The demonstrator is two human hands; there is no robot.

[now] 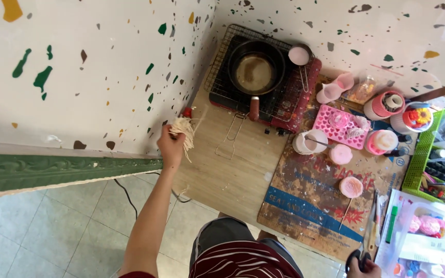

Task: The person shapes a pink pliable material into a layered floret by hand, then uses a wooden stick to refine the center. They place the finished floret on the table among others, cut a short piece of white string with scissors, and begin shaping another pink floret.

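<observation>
While L hand (171,146) sits at centre-left of frame, raised beside the speckled wall (88,77), its fingers are pressed together round a bundle of pale wicks/strings (184,131). Bundle pokes up and to the right from the fist, loose ends fanning and drooping; long axis runs roughly lower-left to upper-right, pointing toward the small black pan (256,72).

Pan holds brownish liquid and sits on a wire rack over a portable stove (305,98), upper centre of frame. It lies up and right of the grip, apart from it, w/ bare wooden board (222,170) between. Pan's handle points down-frame toward the person.

R hand (359,267) at bottom-right edge, mostly cut off; closed on dark scissor handles (355,256), far as I can tell. Well apart from the bundle and the pan; L hand clearly the nearer one to both.

Nearby, right of centre: pink heart mould tray (341,126), white cup w/ stirrer (310,141), pink round candles (351,186) on worn cardboard (305,206), green basket (426,154) at right edge.
</observation>
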